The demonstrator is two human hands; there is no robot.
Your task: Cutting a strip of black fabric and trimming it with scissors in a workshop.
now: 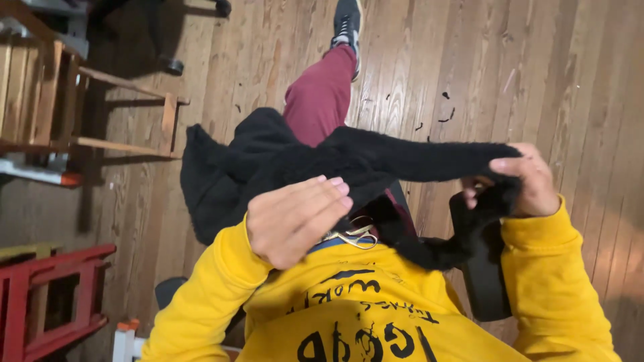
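Yellow sweatshirt [376,315] fills the near edge, and just above it the left hand [295,218] lies with fingers loosely curled, its palm side hidden, against one black fuzzy garment [282,157] draped over the lap; whether it grips the fabric, I cannot tell. Over on the right, the right hand [526,181] is clenched on the garment's sleeve end, pulling it out level and taut. One pair of scissors [352,234] peeks from under the cloth, just right of the left hand. Beyond, one maroon trouser leg [322,87] runs to a dark sneaker [347,23]. Wooden floor [537,74] lies open far and right, with a few black scraps. On the left stand a wooden frame [100,107] and a red stool [54,295].
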